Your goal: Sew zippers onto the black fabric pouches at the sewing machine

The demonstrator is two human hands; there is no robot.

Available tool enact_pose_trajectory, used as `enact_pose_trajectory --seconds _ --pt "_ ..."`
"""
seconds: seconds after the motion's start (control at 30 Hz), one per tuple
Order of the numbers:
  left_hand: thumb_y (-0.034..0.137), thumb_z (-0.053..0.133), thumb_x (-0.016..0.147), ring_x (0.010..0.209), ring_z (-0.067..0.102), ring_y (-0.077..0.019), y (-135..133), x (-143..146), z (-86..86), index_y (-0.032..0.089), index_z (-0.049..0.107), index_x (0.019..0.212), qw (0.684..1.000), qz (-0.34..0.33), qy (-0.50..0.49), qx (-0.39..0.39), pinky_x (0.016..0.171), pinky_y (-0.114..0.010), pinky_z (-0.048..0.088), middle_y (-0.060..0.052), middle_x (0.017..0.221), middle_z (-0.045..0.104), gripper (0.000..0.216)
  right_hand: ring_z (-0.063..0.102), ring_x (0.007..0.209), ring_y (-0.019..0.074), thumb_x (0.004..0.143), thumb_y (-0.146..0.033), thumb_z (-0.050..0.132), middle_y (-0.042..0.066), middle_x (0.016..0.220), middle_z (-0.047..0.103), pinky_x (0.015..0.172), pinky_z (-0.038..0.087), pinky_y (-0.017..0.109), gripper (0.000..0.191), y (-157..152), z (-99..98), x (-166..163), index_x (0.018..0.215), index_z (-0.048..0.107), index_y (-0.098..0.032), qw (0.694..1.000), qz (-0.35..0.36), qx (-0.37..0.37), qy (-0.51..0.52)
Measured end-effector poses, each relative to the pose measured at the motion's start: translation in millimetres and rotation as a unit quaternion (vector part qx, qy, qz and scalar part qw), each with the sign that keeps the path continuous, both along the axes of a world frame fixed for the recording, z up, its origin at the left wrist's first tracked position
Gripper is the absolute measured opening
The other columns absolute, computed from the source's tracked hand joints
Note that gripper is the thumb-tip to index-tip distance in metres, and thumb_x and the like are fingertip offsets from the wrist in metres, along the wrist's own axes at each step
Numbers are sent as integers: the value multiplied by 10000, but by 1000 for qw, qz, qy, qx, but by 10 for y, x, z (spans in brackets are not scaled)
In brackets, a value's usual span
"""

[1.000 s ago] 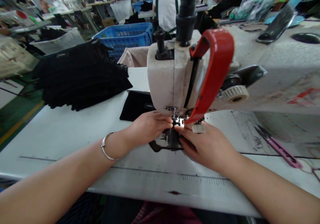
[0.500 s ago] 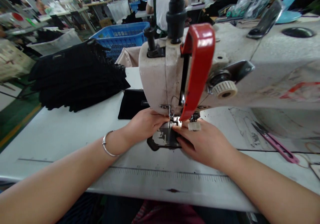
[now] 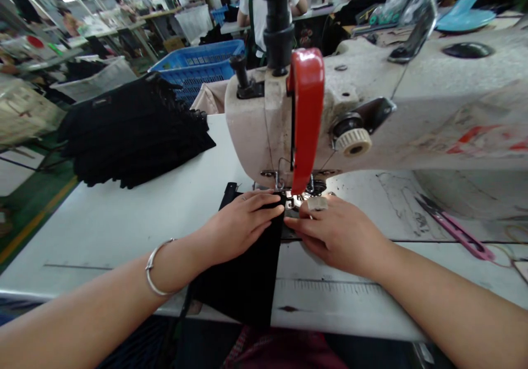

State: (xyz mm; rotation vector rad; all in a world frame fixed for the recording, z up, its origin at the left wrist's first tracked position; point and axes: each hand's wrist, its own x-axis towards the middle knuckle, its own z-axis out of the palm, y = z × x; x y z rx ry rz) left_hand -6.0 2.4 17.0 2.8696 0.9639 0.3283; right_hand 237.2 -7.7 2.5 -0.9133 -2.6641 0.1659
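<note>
A black fabric piece [image 3: 251, 281] lies at the needle area of a sewing machine [image 3: 251, 121] and reaches to the table's front edge. My left hand [image 3: 243, 220] rests flat on it, fingers stretched toward the presser foot [image 3: 290, 199]. A silver bracelet circles that wrist. Close by on the other side, my right hand [image 3: 330, 226] has its fingers bent and apart at the fabric's right edge. A whitish band [image 3: 317, 203] wraps one of its fingers. Whether its fingertips touch the fabric I cannot tell.
A pile of black fabric pieces [image 3: 132, 132] lies at the left. Pink-handled thread snips [image 3: 457, 231] rest at the right. Behind the machine stand a blue basket [image 3: 202, 55] and a person in a white shirt. A red guard [image 3: 308, 116] hangs before the needle.
The black piece with a label behind the needle is out of sight. Black fabric now lies under my left hand, which has moved slightly toward me. My right hand stays nearly in place.
</note>
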Motion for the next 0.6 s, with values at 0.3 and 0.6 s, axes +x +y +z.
enact_pose_trajectory --seconds 0.3,0.6 --pt "141 467 948 1288 511 -249 -94 133 -111 118 600 1198 997 59 -52 0 1082 -461 455 -129 1307 606 285 593 872 233 896 -173 526 58 989 653 753 439 387 251 -11 -4 5 1105 665 -189 1000 10 -9 8" --pt "447 625 848 1287 466 -339 -425 -181 45 200 446 1376 943 325 -39 -52 1069 -572 395 -136 1379 512 610 581 875 225 920 -193 515 64 1076 647 768 453 387 305 -34 51 82 1201 629 -229 999 22 -40 -12"
